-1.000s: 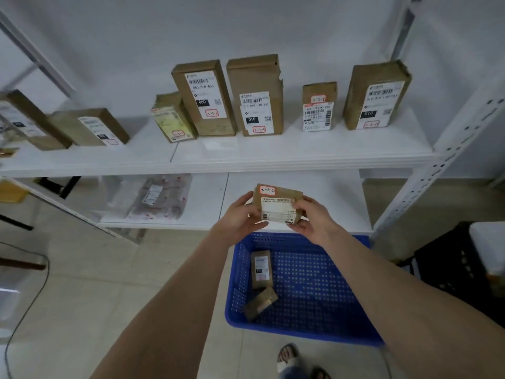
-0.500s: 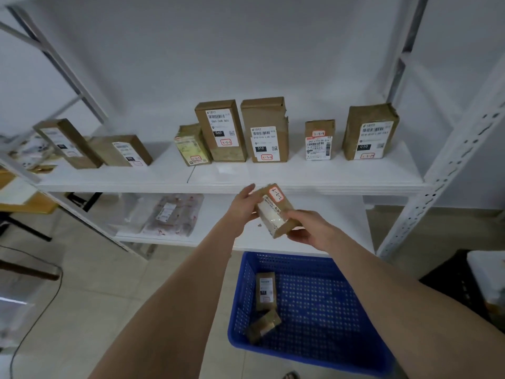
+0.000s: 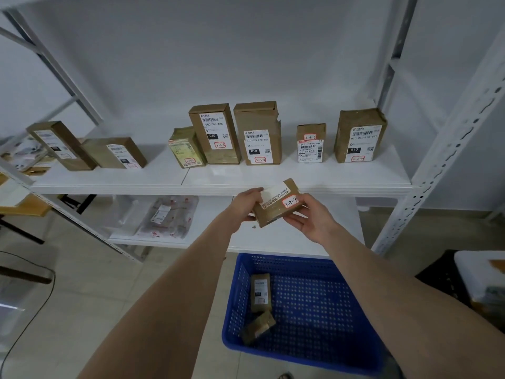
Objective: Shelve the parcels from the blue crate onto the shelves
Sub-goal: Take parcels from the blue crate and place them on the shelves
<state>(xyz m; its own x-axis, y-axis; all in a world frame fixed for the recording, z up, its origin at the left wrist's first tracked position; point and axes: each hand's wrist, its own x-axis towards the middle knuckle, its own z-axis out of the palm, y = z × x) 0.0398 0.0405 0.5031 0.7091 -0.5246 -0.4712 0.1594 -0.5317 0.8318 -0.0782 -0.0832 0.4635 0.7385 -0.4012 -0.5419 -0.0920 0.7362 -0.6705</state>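
- A small cardboard parcel [image 3: 273, 212] is held in the air between both hands, in front of the edge of the upper shelf [image 3: 273, 177] and above the blue crate [image 3: 300, 354] on the floor.
- The left hand [image 3: 243, 205] is closed on the parcel's left end. The right hand [image 3: 308, 218] takes the right end, with the thumb by the red-framed sticker [image 3: 291, 201] and the fingers beneath.
- The parcel is tilted, with its white label and the sticker, which reads something like "3-3-4", turned upward.
- It is judged to be light, since it is carried at the fingertips alone. The contents are not known, so a firmer hold is advised.
- The cardboard looks stiff and taped, so little give is expected under a pinch. The glossy tape and label may be slightly slippery.
- The best hold is judged to be across the two short ends or the long sides, with the label and sticker left uncovered.
- For setting it upright like the standing parcels [image 3: 213, 134] in the row, a one-handed pinch across the narrow faces should serve.
- Two more parcels [image 3: 261, 292] lie at the crate's left side, one flat and one tilted beside it.
- Those look equally small and rigid, and each could be lifted by its long edges.
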